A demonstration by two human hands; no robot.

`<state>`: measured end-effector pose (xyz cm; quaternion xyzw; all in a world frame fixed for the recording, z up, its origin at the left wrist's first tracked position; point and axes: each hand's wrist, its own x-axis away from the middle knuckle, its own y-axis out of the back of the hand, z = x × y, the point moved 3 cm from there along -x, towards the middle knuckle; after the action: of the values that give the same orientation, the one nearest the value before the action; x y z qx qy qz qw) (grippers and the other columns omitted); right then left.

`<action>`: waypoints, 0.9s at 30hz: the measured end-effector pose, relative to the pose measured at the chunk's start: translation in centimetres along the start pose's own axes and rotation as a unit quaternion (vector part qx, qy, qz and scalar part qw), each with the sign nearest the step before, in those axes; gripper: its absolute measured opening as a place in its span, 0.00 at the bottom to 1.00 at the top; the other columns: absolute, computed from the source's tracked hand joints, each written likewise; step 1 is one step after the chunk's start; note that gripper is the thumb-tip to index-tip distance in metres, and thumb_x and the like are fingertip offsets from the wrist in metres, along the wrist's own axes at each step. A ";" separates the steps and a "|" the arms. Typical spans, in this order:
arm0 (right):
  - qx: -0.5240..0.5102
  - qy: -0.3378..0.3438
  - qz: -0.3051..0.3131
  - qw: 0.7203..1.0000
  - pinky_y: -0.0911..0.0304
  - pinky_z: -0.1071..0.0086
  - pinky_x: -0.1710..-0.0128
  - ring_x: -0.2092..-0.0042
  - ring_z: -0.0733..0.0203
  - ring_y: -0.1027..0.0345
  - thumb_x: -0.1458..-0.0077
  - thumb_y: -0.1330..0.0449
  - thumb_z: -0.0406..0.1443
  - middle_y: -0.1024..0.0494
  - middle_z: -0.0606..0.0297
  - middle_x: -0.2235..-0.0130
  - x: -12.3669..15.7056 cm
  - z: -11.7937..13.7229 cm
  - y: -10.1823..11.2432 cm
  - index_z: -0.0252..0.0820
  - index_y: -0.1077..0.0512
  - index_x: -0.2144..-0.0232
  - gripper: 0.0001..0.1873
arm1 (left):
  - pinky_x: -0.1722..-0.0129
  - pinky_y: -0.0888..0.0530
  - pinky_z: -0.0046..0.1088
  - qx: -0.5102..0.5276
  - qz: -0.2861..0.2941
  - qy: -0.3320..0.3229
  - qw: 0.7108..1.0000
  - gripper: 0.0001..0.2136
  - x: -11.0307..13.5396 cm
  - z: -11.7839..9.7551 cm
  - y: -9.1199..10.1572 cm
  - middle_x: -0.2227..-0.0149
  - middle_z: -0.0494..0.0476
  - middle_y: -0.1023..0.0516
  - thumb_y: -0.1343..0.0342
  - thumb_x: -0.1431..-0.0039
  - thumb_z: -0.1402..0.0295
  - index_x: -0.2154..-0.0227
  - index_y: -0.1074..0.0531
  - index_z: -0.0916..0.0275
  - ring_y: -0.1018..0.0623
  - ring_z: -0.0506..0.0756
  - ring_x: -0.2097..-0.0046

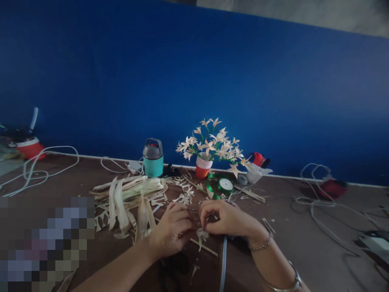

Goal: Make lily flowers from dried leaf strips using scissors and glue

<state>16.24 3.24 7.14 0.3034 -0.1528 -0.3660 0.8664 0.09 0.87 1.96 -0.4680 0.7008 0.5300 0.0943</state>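
My left hand (174,229) is closed, its fingers curled; what they grip, if anything, is hidden. Just across from it, my right hand (223,219) is pinched shut at a small pale husk flower (201,236), whose petals hang below the fingertips. A thin stick (204,247) lies under the hands. Dried corn husks (121,205) are heaped left of my left hand, and cut husk petals (184,196) lie scattered beyond both hands. Behind the right hand is a roll of green ribbon (225,185). A pale cord or strip (224,263) runs down beside my right wrist.
Pale flowers on green stems (209,144) stand in a red-and-white cup (203,167) near the blue wall (194,73). A turquoise jar (153,160) stands left of them. White cables (316,211) loop at right, and a red cup (30,148) stands far left. Dark scissors-like handles (174,267) lie close by.
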 end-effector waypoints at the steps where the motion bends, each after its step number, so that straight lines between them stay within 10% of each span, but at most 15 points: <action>1: 0.010 -0.002 -0.005 1.000 0.41 0.74 0.65 0.66 0.66 0.34 0.61 0.44 0.23 0.28 0.70 0.71 0.0 0.0 0.0 0.40 0.27 0.77 0.11 | 0.58 0.38 0.34 0.006 0.001 0.007 1.000 0.03 -0.1 0.0 0.0 0.70 0.52 0.23 0.45 0.46 0.74 0.69 0.27 0.60 0.30 0.55 0.60; 27: 0.161 0.002 -0.088 0.983 0.41 0.70 0.63 0.66 0.62 0.34 0.62 0.46 0.22 0.26 0.67 0.74 -0.1 0.6 -0.6 0.41 0.26 0.79 0.13 | 0.60 0.36 0.33 0.039 0.010 0.061 0.997 0.04 -0.1 1.1 0.0 0.71 0.53 0.23 0.43 0.45 0.70 0.72 0.24 0.60 0.30 0.54 0.63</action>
<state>15.54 2.77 7.19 0.4520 -0.1811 -0.4110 0.7707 -0.27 1.83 1.60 -0.4884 0.7301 0.4735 0.0644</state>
